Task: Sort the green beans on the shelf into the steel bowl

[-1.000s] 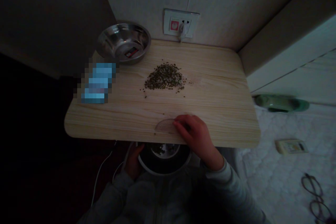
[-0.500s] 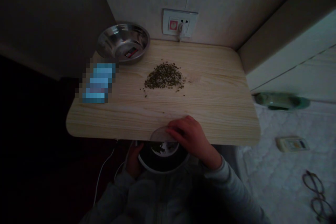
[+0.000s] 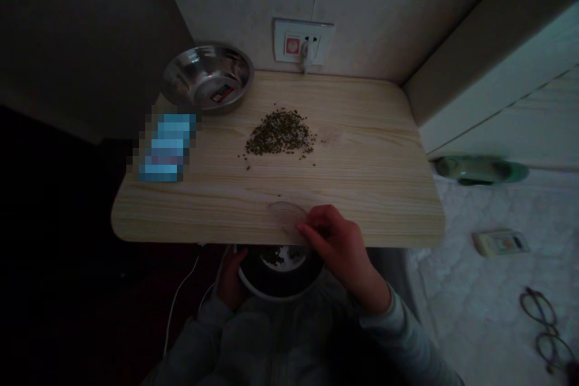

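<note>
My right hand [image 3: 335,241] is over the table's front edge, finger and thumb pinched on a thin, clear round plastic lid [image 3: 286,215]. Below that edge my left hand [image 3: 232,277] grips the left side of a dark-walled bowl [image 3: 280,285] with a pale rim, close to my body. The bowl has a whitish bottom with some small dark-green grains [image 3: 272,255] on it; the tabletop hides its far part. A loose pile of similar small grains [image 3: 280,134], like beans, lies mid-table, a few strays around it.
On the wooden table [image 3: 380,193] are a steel basin [image 3: 181,81] at the back left and a lit, blurred-out phone [image 3: 167,148]. A wall socket [image 3: 303,42] holds a plug. On the white bedding at right lie a green bottle [image 3: 479,170], a pale box-like device [image 3: 501,242] and glasses [image 3: 538,307].
My right hand has moved slightly right, carrying the lid from above the bowl up and over the table's front edge. My left hand keeps its hold on the bowl.
</note>
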The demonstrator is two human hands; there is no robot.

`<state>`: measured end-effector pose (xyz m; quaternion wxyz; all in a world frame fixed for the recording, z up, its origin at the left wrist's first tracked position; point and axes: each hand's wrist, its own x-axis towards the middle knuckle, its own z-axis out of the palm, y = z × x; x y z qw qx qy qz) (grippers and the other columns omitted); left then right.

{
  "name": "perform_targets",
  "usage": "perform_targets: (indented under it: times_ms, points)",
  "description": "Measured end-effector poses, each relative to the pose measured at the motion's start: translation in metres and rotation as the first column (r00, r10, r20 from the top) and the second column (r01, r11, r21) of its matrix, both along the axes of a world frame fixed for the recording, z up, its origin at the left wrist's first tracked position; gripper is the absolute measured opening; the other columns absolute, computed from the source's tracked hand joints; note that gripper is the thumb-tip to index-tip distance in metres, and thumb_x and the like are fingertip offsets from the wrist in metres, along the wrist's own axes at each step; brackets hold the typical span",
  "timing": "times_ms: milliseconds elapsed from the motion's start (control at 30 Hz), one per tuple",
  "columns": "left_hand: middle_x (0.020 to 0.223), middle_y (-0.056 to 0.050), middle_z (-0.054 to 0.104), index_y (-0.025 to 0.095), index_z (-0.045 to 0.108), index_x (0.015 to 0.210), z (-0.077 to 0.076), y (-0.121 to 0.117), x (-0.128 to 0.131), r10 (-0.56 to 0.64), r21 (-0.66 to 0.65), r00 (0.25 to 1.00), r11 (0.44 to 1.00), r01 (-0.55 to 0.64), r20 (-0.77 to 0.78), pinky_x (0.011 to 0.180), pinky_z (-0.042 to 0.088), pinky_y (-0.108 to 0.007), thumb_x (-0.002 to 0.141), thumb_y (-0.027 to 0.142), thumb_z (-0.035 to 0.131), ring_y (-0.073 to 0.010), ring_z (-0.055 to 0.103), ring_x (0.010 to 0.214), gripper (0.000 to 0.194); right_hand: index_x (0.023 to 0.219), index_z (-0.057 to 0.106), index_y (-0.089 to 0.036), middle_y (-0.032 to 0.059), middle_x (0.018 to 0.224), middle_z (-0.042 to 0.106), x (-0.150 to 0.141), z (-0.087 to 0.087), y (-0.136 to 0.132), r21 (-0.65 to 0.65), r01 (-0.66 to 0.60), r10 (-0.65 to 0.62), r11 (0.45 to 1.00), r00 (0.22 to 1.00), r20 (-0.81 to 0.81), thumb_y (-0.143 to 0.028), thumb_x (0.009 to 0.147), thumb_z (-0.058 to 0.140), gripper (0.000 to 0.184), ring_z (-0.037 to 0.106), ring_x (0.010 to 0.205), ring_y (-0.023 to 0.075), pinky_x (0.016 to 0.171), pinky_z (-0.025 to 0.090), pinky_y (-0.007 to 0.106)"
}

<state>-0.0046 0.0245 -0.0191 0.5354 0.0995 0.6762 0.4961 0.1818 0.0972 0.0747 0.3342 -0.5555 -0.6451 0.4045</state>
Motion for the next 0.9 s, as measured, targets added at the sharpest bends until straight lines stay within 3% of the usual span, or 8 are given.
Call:
perform_targets:
  times_ms: [133,233,333,467,633,900]
  points:
    - [0.069,-0.005,0.068,0.022,0.063,0.057,0.009,0.006,0.004,-0.020,-0.030,0.999,0.999,0.021,0.047,0.091,0.040,-0.043,0.047,0.041,0.072,-0.0313,0.058,0.098,0.024,0.083,0.053,-0.019,-0.0010,0.060,0.063,-0.028,0.003,0.000,0.018,-0.019,0.016,1.000,0.993,0.121,-0.030,0.080,0.053,0.012,0.058,0.050,0.0112,0.045,0.041,0.020]
    - [0.069,-0.005,0.068,0.022,0.061,0.056,0.014,0.009,0.006,-0.035,-0.001,0.996,0.999,0.035,0.087,0.090,0.041,-0.042,0.050,0.042,0.070,-0.0296,0.059,0.096,0.023,0.093,0.058,-0.017,0.0018,0.058,0.064,-0.044,0.001,0.003,0.126,-0.096,0.049,0.987,0.940,0.339,-0.031,0.082,0.049,0.019,0.059,0.052,0.0158,0.049,0.042,0.025]
    - [0.072,-0.005,0.068,0.021,0.061,0.057,0.010,0.007,0.002,-0.074,0.038,0.997,0.997,0.072,0.034,0.091,0.040,-0.042,0.050,0.041,0.071,-0.0292,0.058,0.099,0.023,0.103,0.059,-0.015,0.0044,0.057,0.065,-0.046,-0.002,0.003,0.250,-0.150,0.018,0.956,0.885,0.465,-0.029,0.083,0.047,0.027,0.059,0.055,0.0197,0.055,0.044,0.031]
    - [0.074,-0.005,0.069,0.022,0.062,0.055,0.000,0.001,-0.004,-0.090,0.015,0.993,0.996,0.091,-0.071,0.094,0.038,-0.043,0.045,0.039,0.074,-0.0313,0.055,0.104,0.023,0.106,0.060,-0.014,0.0023,0.051,0.063,-0.033,-0.003,-0.001,0.302,-0.149,-0.020,0.942,0.871,0.490,-0.026,0.083,0.046,0.029,0.056,0.053,0.0198,0.058,0.043,0.032]
    - [0.077,-0.007,0.069,0.019,0.065,0.061,-0.003,0.001,-0.003,-0.085,-0.041,0.995,0.995,0.087,0.048,0.094,0.038,-0.045,0.050,0.045,0.071,-0.0325,0.055,0.105,0.029,0.105,0.060,-0.012,0.0014,0.052,0.063,-0.016,-0.001,-0.003,0.294,-0.116,-0.038,0.949,0.882,0.470,-0.025,0.084,0.046,0.029,0.055,0.053,0.0178,0.059,0.043,0.030]
    - [0.073,-0.006,0.068,0.020,0.063,0.064,0.023,0.013,0.010,-0.052,-0.017,0.992,0.998,0.054,0.115,0.089,0.041,-0.044,0.053,0.042,0.068,-0.0301,0.059,0.096,0.025,0.106,0.060,-0.014,0.0018,0.054,0.061,-0.005,-0.004,0.000,0.287,-0.058,-0.088,0.956,0.879,0.469,-0.028,0.084,0.044,0.031,0.055,0.056,0.0181,0.060,0.042,0.030]
